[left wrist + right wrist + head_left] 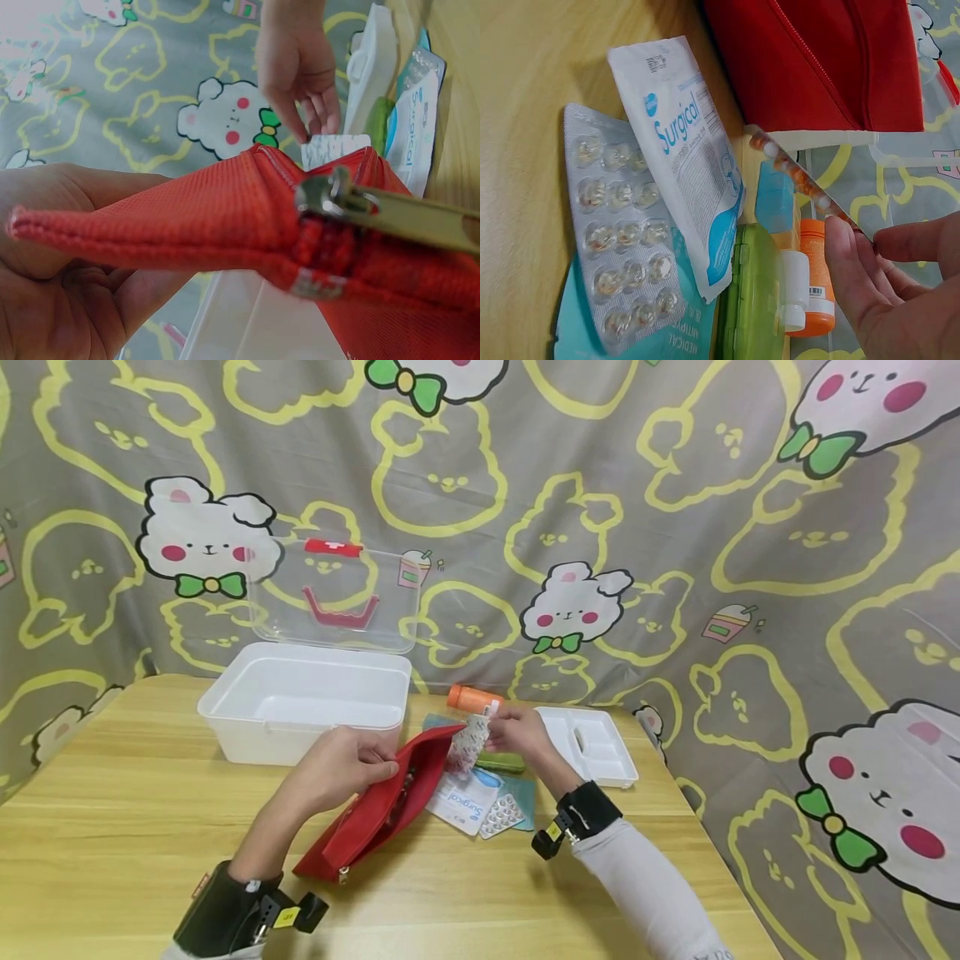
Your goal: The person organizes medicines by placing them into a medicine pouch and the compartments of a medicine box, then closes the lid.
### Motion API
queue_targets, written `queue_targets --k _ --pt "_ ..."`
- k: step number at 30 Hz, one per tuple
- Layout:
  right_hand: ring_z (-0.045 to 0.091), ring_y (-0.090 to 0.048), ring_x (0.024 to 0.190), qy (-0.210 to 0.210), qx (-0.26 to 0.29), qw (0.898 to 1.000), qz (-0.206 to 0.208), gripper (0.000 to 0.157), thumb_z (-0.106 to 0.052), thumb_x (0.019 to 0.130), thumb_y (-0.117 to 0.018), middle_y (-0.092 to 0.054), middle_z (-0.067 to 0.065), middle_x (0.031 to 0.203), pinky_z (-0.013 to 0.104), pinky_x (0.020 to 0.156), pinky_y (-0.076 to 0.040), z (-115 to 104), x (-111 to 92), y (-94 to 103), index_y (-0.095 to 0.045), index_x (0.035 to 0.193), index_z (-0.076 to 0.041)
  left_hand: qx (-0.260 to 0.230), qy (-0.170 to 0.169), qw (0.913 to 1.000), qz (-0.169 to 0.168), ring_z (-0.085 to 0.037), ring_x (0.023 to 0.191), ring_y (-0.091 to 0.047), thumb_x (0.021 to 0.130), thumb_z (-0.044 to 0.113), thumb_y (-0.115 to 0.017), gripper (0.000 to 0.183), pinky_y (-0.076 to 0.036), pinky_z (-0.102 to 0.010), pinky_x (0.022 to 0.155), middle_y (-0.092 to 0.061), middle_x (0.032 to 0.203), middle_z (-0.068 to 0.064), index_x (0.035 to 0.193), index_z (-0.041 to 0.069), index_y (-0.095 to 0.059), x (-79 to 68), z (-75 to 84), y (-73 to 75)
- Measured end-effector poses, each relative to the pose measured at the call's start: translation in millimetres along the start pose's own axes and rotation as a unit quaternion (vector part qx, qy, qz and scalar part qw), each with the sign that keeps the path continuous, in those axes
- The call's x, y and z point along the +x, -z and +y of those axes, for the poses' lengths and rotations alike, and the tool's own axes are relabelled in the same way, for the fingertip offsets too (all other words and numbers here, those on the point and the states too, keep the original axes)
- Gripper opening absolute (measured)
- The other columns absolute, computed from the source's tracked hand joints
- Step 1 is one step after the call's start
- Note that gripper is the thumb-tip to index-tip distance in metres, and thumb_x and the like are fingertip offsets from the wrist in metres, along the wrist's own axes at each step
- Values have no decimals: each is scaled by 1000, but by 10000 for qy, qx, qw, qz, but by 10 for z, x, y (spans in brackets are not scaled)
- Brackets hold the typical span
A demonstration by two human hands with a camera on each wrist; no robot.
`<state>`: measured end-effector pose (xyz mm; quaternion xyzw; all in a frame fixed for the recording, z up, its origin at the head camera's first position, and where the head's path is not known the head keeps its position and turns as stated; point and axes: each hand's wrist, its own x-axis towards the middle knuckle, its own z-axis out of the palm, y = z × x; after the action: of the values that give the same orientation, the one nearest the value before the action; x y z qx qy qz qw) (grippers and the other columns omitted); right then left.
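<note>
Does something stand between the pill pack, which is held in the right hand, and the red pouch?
Nothing visible does. The pill pack in the right hand is right beside the red pouch; the Surgical packet lies lower, not between them.

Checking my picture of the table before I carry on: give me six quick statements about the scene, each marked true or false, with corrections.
1. The left hand holds the pouch. True.
2. The right hand is empty. False: it pinches a blister pack.
3. The box has its lid open. True.
4. The tray lies inside the box. False: it is on the table, apart from the box.
5. The orange bottle lies farther from the person than the green case. True.
6. The pouch is zipped shut. False: its mouth is open.
</note>
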<state>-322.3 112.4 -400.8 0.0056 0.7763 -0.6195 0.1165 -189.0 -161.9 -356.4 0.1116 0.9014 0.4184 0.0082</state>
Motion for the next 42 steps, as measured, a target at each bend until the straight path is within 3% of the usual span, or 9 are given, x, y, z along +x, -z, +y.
queue_targets --k 17,25,34,42 --pt "17 -68 62 443 -353 9981 -225 18 -5 93 -61 -68 12 78 36 69 -63 -87 -305 26 -69 102 8 68 -158 9998 69 -14 77 -68 89 14 -76 4 -56 -29 63 -75 85 -2 90 11 -77 -5 -14 12" --pt "16 -67 60 480 -504 9960 -565 18 -7 93 -60 -66 9 74 37 66 -62 -98 -395 -20 -70 98 8 13 -61 10000 69 -14 77 -68 89 14 -75 4 -56 -29 63 -75 85 -3 90 10 -77 -16 -11 18" --pt "15 -68 60 487 -394 9929 -1011 18 -8 94 -60 -66 8 72 34 63 -62 -168 -511 -180 -69 96 8 55 -28 10000 60 -15 78 -68 89 13 -75 5 -56 -28 65 -76 87 -4 92 9 -77 -7 -6 15" --pt "17 -71 61 448 22 9913 -1241 18 -5 94 -60 -68 10 73 38 67 -63 -156 -525 -386 -67 97 11 108 -5 9999 62 -15 78 -67 89 13 -75 5 -57 -29 68 -76 87 -4 91 9 -77 -4 12 13"
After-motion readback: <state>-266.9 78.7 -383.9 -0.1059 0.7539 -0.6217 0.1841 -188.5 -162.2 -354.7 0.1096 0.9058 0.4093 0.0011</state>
